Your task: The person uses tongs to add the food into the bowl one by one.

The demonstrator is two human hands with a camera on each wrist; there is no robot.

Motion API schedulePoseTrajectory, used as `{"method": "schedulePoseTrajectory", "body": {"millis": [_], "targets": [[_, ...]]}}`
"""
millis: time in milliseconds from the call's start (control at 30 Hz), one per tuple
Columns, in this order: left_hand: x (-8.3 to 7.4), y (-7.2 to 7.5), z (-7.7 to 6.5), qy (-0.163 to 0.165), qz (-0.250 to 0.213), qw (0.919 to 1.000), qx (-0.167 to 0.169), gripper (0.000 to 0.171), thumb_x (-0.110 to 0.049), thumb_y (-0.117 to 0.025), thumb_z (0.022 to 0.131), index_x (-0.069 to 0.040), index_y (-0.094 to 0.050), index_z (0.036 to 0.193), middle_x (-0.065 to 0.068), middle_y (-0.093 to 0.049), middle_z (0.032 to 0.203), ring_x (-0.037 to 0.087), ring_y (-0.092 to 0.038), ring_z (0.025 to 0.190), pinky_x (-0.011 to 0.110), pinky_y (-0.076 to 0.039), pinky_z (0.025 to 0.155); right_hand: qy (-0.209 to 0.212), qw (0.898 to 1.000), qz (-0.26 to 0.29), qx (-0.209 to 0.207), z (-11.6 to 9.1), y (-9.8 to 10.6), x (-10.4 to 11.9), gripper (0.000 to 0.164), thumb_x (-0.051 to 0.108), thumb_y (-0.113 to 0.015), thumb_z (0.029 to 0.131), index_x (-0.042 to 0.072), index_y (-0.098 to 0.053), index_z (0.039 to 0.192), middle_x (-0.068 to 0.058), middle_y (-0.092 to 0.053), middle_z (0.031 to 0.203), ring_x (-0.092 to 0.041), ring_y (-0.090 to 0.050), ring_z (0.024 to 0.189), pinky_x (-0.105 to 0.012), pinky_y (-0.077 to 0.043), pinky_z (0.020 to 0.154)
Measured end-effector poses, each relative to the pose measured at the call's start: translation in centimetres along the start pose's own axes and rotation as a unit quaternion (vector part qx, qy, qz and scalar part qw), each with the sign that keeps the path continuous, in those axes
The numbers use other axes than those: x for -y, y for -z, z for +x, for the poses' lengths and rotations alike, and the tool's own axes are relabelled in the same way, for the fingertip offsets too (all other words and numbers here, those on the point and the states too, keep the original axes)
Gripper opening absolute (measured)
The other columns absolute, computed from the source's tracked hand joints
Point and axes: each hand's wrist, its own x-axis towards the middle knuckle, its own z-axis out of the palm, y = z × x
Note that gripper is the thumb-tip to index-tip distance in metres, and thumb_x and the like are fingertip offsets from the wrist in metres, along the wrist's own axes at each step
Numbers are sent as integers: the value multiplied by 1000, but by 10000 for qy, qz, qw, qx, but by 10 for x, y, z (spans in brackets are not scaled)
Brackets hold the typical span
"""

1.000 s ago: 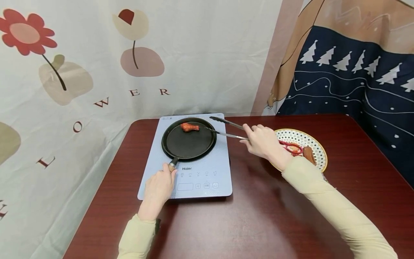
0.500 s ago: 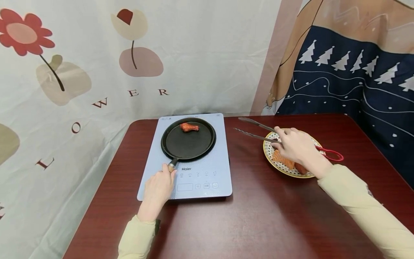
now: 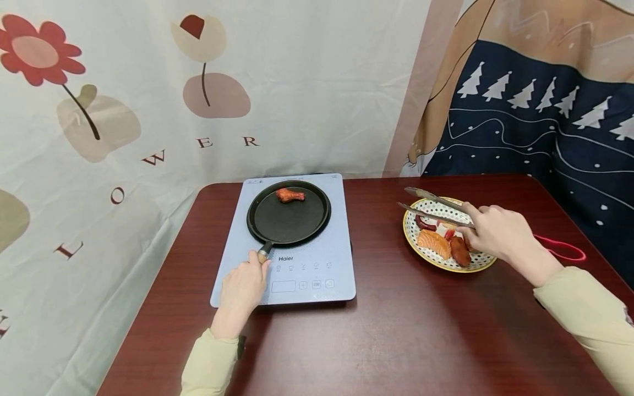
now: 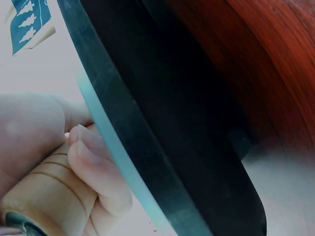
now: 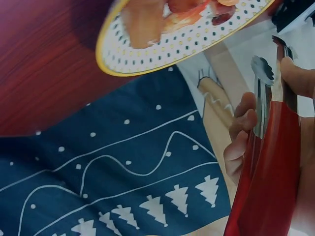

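My left hand [image 3: 242,289] grips the wooden handle [image 4: 54,196] of a round black frying pan [image 3: 282,225]. A reddish chicken drumstick [image 3: 290,195] lies near the pan's far edge. My right hand [image 3: 500,231] holds metal tongs [image 3: 436,216] whose red handles [image 5: 270,172] show in the right wrist view. The tongs' tips are apart, with nothing between them. They point left above a dotted, yellow-rimmed plate [image 3: 482,264]. On the plate lie an orange salmon piece [image 3: 434,245], a browned piece of meat [image 3: 460,252] and a dark red curved piece [image 3: 424,223], partly hidden by the tongs.
The pan stands on a pale induction cooker [image 3: 317,247] on the left of the dark red wooden table [image 3: 386,330]. A printed cloth [image 3: 317,82] hangs behind the table's far edge.
My right hand has carried the tongs right, away from the pan, so that they now hang over the plate. My left hand, the pan and the drumstick have stayed in place.
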Motion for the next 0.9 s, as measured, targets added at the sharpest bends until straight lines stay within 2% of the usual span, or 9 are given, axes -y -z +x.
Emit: {"method": "schedulePoseTrajectory", "body": {"millis": [267, 533, 900], "targets": [[0, -1, 0, 26, -36, 10000, -51, 29, -26, -50, 95, 2, -45, 90, 24, -60, 63, 40, -58, 54, 45, -42, 42, 44, 9995, -20, 316, -13, -3, -8, 48, 30, -69, 77, -1, -55, 111, -23, -66, 77, -28, -59, 60, -41, -48, 44], [1, -2, 0, 42, -27, 10000, 26, 29, -26, -49, 95, 3, -45, 91, 23, -60, 64, 40, -58, 54, 45, -41, 42, -43, 9970, 22, 769, -13, -8, -13, 50, 33, -71, 77, -2, -56, 109, -18, -64, 72, -19, -52, 54, -36, -46, 42], [1, -2, 0, 35, -27, 10000, -62, 29, -26, -50, 95, 2, -46, 90, 22, -59, 62, 38, -57, 52, 43, -41, 41, -359, 9888, 301, 1420, -13, -13, -24, 67, 41, -67, 79, -6, -48, 123, -13, -61, 66, -18, -50, 53, -37, -44, 43]]}}
